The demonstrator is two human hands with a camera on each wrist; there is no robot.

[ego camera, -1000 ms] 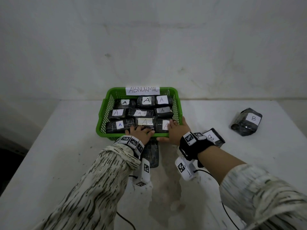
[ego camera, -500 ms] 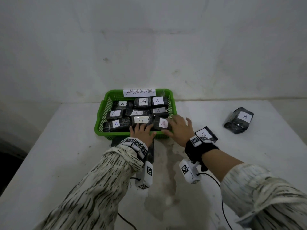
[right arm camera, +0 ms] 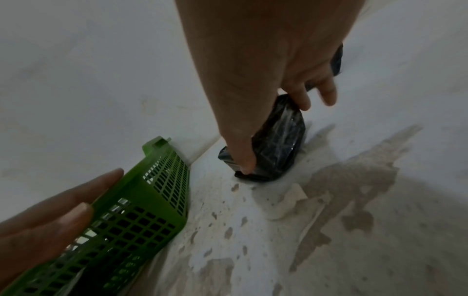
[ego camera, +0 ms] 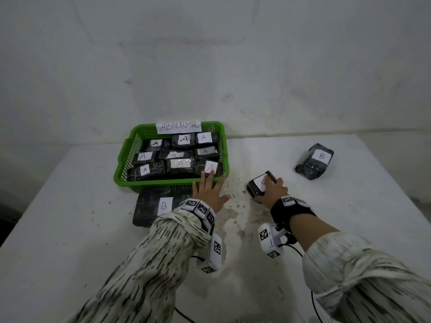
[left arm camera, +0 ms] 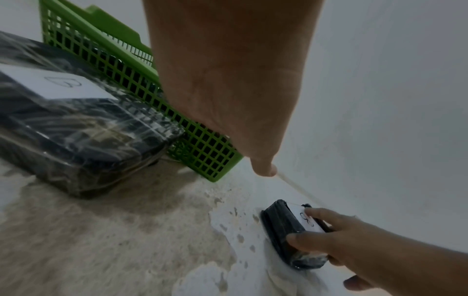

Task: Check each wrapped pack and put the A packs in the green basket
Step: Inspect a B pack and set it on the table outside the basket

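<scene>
The green basket (ego camera: 151, 184), tagged ABNORMAL, holds several black wrapped packs labelled A (ego camera: 184, 139). My left hand (ego camera: 211, 186) lies flat with straight fingers on the basket's front right corner; its palm (left arm camera: 228, 80) fills the left wrist view. To the right of the basket, my right hand (ego camera: 267, 191) grips a small black pack labelled B (ego camera: 257, 186) that stands on the table, thumb on its near end (right arm camera: 243, 164) and fingers over its top. A large flat B pack (ego camera: 161, 206) lies in front of the basket, partly under my left wrist.
Another wrapped B pack (ego camera: 314, 160) lies at the far right of the white table (ego camera: 70, 229). The table top is stained and worn between my hands. A pale wall rises right behind the basket. Camera cables trail off my wrists.
Both hands have drawn back from the packs in the basket. The right hand moved right and took hold of the small B pack. The left hand slid to the basket's front right corner.
</scene>
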